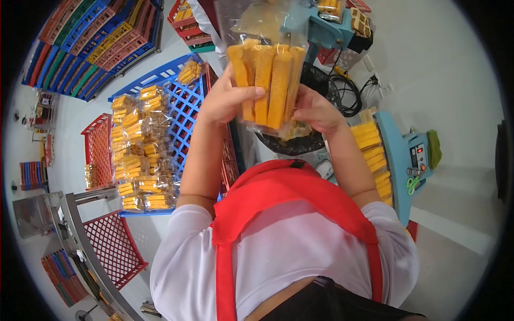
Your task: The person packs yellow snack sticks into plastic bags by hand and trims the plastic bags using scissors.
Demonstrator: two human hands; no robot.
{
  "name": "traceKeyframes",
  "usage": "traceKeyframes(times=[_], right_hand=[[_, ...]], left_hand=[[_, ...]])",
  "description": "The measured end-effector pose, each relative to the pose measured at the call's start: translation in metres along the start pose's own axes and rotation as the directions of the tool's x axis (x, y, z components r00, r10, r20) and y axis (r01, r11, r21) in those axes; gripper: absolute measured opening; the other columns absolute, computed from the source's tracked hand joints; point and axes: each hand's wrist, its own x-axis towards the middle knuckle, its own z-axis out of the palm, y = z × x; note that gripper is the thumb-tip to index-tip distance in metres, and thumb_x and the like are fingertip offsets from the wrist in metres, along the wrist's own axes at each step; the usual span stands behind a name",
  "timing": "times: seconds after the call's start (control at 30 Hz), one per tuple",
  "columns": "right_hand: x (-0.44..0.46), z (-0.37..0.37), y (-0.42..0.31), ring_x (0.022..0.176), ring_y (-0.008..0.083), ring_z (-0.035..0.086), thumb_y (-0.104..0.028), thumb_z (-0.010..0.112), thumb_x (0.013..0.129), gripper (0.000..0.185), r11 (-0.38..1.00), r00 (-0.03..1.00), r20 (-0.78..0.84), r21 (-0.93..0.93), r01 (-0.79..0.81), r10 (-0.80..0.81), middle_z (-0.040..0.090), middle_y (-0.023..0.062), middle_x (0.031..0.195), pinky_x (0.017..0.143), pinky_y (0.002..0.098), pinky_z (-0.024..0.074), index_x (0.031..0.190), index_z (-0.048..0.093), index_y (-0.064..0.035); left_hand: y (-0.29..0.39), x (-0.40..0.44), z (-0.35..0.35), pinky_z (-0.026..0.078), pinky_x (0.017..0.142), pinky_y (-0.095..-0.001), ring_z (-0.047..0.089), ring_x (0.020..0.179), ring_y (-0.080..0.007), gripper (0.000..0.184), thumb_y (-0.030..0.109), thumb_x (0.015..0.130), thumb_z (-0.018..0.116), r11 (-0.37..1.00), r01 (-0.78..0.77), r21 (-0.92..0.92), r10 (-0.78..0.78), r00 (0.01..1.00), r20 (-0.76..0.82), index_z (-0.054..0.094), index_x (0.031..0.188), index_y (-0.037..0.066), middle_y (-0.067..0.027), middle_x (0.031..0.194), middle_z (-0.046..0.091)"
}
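A clear plastic bag (271, 80) of long yellow-orange sticks is held up in front of my chest, its upper part loose and see-through. My left hand (227, 99) grips the bag's left side, thumb across the front. On the right edge, my right hand (319, 109) has its fingers closed on the same bag. To the left, a blue crate (184, 120) holds many bagged stick packs (142, 144) in rows. At the right, more yellow sticks (373, 155) lie beside a light-blue machine (399, 160).
A black bin bag (284, 144) is below the held bag. Black cables (348, 96) lie beyond my right hand. Red crates (99, 152) stand at the left, and stacked coloured crates (91, 40) at the upper left. Part of a person (209, 21) shows at the top.
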Motion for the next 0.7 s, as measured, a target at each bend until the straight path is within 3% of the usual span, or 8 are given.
traceKeyframes(times=[0.13, 0.23, 0.3, 0.43, 0.47, 0.53, 0.6, 0.7], right_hand=[[-0.004, 0.013, -0.010, 0.106, 0.0172, 0.048, -0.001, 0.064, 0.068, 0.059, 0.989, 0.999, -0.023, -0.143, 0.031, -0.035, 0.048, 0.0071, 0.116, 0.091, 0.0325, 0.0365, 0.120, 0.038, -0.0021], [-0.011, 0.014, 0.003, 0.107, 0.0182, 0.047, -0.001, 0.062, 0.070, 0.058, 0.990, 0.978, -0.156, 0.003, 0.141, -0.138, 0.047, 0.0072, 0.117, 0.089, 0.0323, 0.0390, 0.122, 0.035, -0.0032], [-0.014, 0.016, 0.005, 0.106, 0.0184, 0.047, 0.000, 0.059, 0.072, 0.055, 0.962, 0.956, -0.217, 0.146, 0.232, -0.197, 0.048, 0.0069, 0.115, 0.089, 0.0328, 0.0391, 0.121, 0.036, -0.0048], [-0.013, 0.010, -0.001, 0.107, 0.0165, 0.046, -0.001, 0.063, 0.070, 0.057, 0.905, 0.855, -0.317, -0.029, 0.424, -0.411, 0.048, 0.0049, 0.114, 0.092, 0.0333, 0.0362, 0.120, 0.038, -0.0075], [-0.014, 0.010, 0.000, 0.107, 0.0165, 0.046, -0.001, 0.063, 0.070, 0.057, 0.891, 0.829, -0.348, -0.045, 0.451, -0.437, 0.048, 0.0049, 0.114, 0.092, 0.0333, 0.0362, 0.120, 0.038, -0.0075], [-0.015, 0.013, 0.003, 0.106, 0.0155, 0.046, 0.000, 0.064, 0.070, 0.054, 0.858, 0.786, -0.358, -0.108, 0.502, -0.504, 0.050, 0.0047, 0.112, 0.092, 0.0324, 0.0363, 0.118, 0.040, -0.0069], [-0.023, 0.013, 0.007, 0.104, 0.0154, 0.048, 0.000, 0.063, 0.071, 0.049, 0.856, 0.796, -0.323, -0.106, 0.506, -0.511, 0.051, 0.0036, 0.111, 0.089, 0.0314, 0.0377, 0.115, 0.042, -0.0062], [-0.048, 0.003, 0.001, 0.104, 0.0165, 0.047, -0.005, 0.064, 0.072, 0.049, 0.855, 0.775, -0.361, -0.211, 0.474, -0.519, 0.052, 0.0048, 0.109, 0.088, 0.0315, 0.0387, 0.116, 0.043, -0.0055]], left_hand=[[-0.005, 0.022, 0.008, 0.032, 0.093, -0.0294, 0.042, 0.110, -0.0178, 0.062, 0.015, 0.072, 0.063, 0.988, 0.135, 0.075, -0.148, 0.966, 0.213, 0.032, 0.124, 0.000, -0.0101, 0.117, 0.045], [-0.012, 0.031, 0.005, 0.018, 0.100, -0.0313, 0.026, 0.123, -0.0221, 0.071, 0.026, 0.079, 0.055, 0.976, -0.143, 0.164, 0.110, 0.975, 0.194, 0.015, 0.134, 0.004, -0.0157, 0.132, 0.028], [-0.023, 0.027, -0.005, 0.019, 0.100, -0.0360, 0.026, 0.123, -0.0248, 0.085, 0.033, 0.072, 0.062, 0.991, -0.094, 0.096, 0.083, 0.990, 0.115, 0.011, 0.135, 0.005, -0.0168, 0.133, 0.025], [-0.073, 0.002, 0.020, 0.016, 0.101, -0.0392, 0.018, 0.126, -0.0267, 0.122, 0.042, 0.049, 0.079, 0.985, -0.170, -0.019, 0.170, 0.985, -0.005, -0.001, 0.135, 0.010, -0.0150, 0.136, 0.017], [-0.082, -0.002, 0.031, 0.015, 0.102, -0.0390, 0.017, 0.126, -0.0271, 0.123, 0.038, 0.048, 0.080, 0.984, -0.167, -0.062, 0.168, 0.985, 0.024, -0.001, 0.135, 0.010, -0.0138, 0.136, 0.016], [-0.095, 0.009, 0.030, 0.030, 0.096, -0.0409, 0.027, 0.122, -0.0277, 0.115, 0.039, 0.056, 0.077, 0.928, -0.298, 0.223, 0.298, 0.954, 0.036, -0.002, 0.135, 0.011, -0.0127, 0.133, 0.022], [-0.082, 0.014, 0.043, 0.026, 0.098, -0.0394, 0.029, 0.120, -0.0278, 0.120, 0.023, 0.052, 0.081, 0.959, -0.283, -0.004, 0.283, 0.959, 0.002, -0.006, 0.135, 0.013, -0.0141, 0.134, 0.020], [-0.075, 0.022, 0.049, 0.031, 0.095, -0.0397, 0.036, 0.116, -0.0280, 0.109, 0.019, 0.056, 0.078, 0.959, -0.269, 0.091, 0.259, 0.960, 0.109, 0.004, 0.134, 0.009, -0.0155, 0.128, 0.030]])
